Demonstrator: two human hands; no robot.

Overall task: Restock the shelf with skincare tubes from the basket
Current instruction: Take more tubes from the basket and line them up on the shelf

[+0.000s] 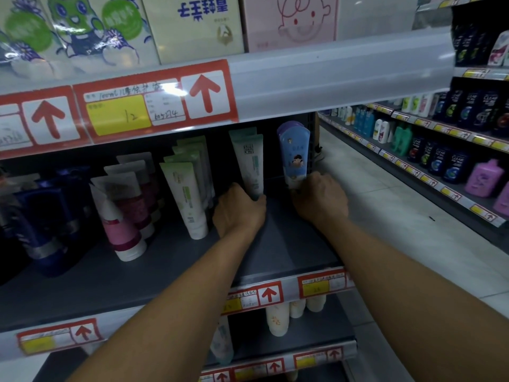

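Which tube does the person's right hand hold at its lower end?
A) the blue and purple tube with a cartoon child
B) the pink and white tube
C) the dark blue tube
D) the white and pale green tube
A: the right hand curls round the base of the blue and purple tube, while the left hand grips the white and pale green tube.

Two bare forearms show from the bottom edge of the view up to the hands, with no sleeve, cuff or glove on either. The left hand (239, 210) and the right hand (321, 199) carry no ring, watch, bracelet or band at the wrist. Only the backs of the hands and the knuckles show; the fingers are mostly hidden from this angle.
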